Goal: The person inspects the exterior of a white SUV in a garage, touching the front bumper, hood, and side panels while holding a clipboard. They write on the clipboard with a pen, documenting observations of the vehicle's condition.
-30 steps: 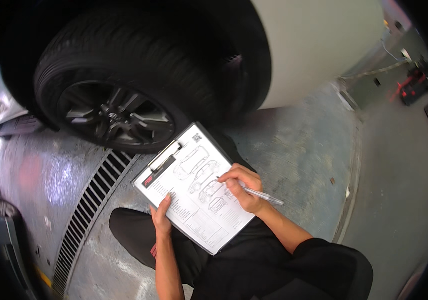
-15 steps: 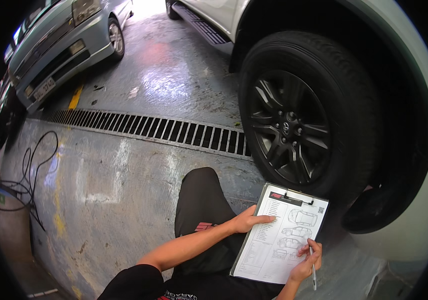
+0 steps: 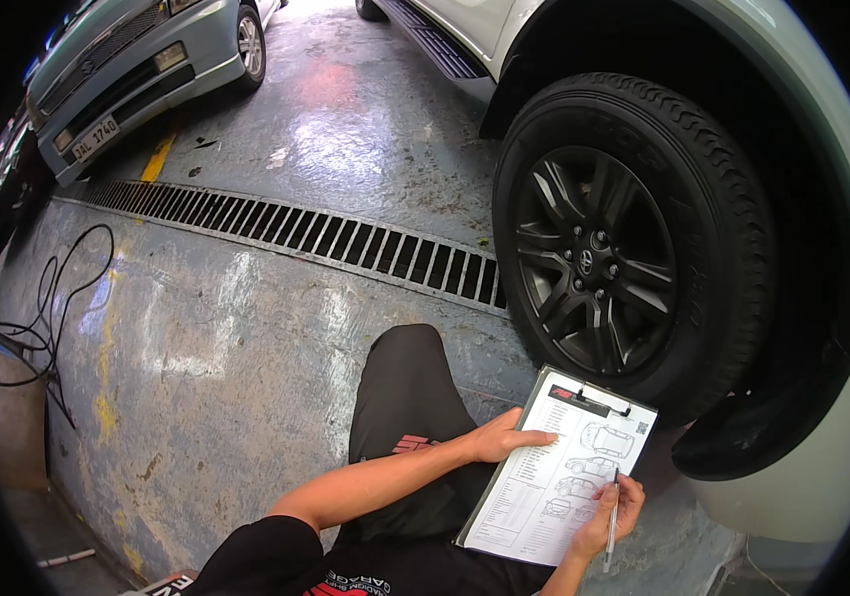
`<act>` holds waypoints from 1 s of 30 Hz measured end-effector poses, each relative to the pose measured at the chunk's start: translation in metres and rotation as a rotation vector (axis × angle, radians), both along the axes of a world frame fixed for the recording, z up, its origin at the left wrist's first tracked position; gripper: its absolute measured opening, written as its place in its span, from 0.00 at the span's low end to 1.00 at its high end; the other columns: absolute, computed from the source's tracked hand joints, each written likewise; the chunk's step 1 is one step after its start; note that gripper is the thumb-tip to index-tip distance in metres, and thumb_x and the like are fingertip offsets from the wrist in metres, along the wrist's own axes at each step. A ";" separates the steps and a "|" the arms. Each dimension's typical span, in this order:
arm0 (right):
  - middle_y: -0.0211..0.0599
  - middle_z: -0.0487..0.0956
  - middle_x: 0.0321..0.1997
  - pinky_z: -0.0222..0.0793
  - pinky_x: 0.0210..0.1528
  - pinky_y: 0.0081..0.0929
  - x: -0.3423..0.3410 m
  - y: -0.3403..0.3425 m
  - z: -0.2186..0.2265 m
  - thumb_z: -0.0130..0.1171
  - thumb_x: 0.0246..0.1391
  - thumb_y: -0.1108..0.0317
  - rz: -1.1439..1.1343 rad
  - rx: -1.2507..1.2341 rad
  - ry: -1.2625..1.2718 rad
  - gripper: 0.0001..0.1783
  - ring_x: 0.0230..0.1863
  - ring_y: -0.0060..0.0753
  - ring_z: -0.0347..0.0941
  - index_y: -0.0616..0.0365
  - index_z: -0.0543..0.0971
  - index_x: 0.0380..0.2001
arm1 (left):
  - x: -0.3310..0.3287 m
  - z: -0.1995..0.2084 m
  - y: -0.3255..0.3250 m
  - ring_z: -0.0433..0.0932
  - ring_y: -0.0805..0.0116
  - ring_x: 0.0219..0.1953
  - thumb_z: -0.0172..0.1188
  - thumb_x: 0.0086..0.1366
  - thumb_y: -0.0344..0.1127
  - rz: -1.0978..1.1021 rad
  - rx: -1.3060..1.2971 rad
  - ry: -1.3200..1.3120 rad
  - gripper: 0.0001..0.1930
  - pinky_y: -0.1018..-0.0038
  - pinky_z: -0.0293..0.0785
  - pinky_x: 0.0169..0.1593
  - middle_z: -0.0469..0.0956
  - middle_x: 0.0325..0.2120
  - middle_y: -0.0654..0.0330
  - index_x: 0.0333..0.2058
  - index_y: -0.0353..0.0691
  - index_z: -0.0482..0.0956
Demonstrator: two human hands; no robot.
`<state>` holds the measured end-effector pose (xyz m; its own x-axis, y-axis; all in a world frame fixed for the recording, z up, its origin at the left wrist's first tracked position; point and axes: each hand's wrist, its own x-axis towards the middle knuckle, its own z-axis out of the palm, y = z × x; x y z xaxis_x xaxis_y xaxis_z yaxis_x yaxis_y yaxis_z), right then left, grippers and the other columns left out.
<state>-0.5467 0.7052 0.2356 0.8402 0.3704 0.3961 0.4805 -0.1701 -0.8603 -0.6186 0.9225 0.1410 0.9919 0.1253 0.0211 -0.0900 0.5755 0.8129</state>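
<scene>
Nearest to us, above our dark trousers, we hold a clipboard at a tilt. Our left hand clasps its left edge, thumb lying on the printed sheet; our right hand has its fingers closed around a slim pen by the lower right side. Just beyond the board we see a black tyre and dark spoked wheel under the arch of a white vehicle. Beside us spreads the grey floor, scuffed, with pale glossy patches and yellow smears. Black cables loop at the left. Farther off, a slotted drain grating crosses the floor to the wheel; past it we see a yellow stripe, shiny reflections and a blue-grey vehicle.
</scene>
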 end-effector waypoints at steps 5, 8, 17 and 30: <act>0.35 0.73 0.40 0.71 0.40 0.21 -0.006 0.006 0.006 0.57 0.65 0.74 -0.079 -0.083 -0.119 0.12 0.35 0.22 0.71 0.70 0.78 0.48 | -0.003 0.007 0.000 0.78 0.66 0.51 0.63 0.69 0.39 0.021 -0.026 0.007 0.24 0.70 0.74 0.54 0.81 0.49 0.52 0.56 0.26 0.77; 0.38 0.76 0.41 0.73 0.38 0.21 -0.011 -0.007 0.012 0.55 0.64 0.76 -0.059 -0.059 0.073 0.10 0.33 0.23 0.73 0.70 0.78 0.46 | -0.001 0.012 -0.001 0.79 0.65 0.51 0.65 0.69 0.39 0.044 0.032 0.072 0.24 0.69 0.75 0.54 0.82 0.48 0.52 0.56 0.27 0.77; 0.44 0.83 0.40 0.76 0.36 0.21 0.006 -0.014 0.018 0.56 0.67 0.72 -0.075 0.002 0.012 0.14 0.35 0.27 0.80 0.70 0.82 0.50 | -0.005 0.024 -0.001 0.85 0.65 0.37 0.65 0.66 0.35 0.090 -0.043 0.292 0.20 0.72 0.80 0.41 0.85 0.39 0.51 0.50 0.25 0.79; 0.41 0.80 0.40 0.75 0.41 0.19 0.007 -0.037 0.007 0.60 0.64 0.76 -0.165 0.180 -0.027 0.11 0.35 0.22 0.77 0.69 0.76 0.48 | -0.001 0.018 -0.007 0.83 0.66 0.39 0.63 0.64 0.38 0.111 0.054 0.321 0.23 0.74 0.77 0.45 0.83 0.40 0.52 0.52 0.26 0.77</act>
<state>-0.5397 0.6681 0.2423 0.8717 0.1505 0.4664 0.4821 -0.0931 -0.8711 -0.6194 0.9151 0.1585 0.9293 0.2403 -0.2804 0.1156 0.5318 0.8389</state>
